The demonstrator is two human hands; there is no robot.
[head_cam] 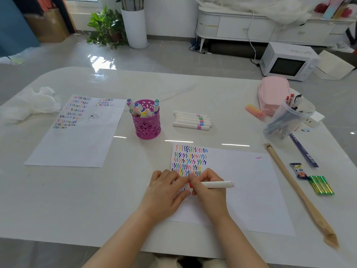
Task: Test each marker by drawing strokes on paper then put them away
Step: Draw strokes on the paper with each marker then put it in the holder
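Observation:
A white marker with a red band (216,184) lies level over the near sheet of paper (247,190), which carries rows of coloured squiggles at its left. My right hand (207,192) grips the marker's barrel. My left hand (166,192) holds the marker's red end, fingers curled round it; whether a cap sits there is hidden. Several white markers (192,120) lie side by side further back. A magenta pen cup (147,124) holds several capped markers.
A second squiggle-covered sheet (77,136) lies at the left, crumpled tissue (29,105) beyond it. At the right are a pink pencil case (272,93), a clear cup of pens (286,120), a long wooden stick (297,190), a green packet (321,184) and a blue ruler (303,151).

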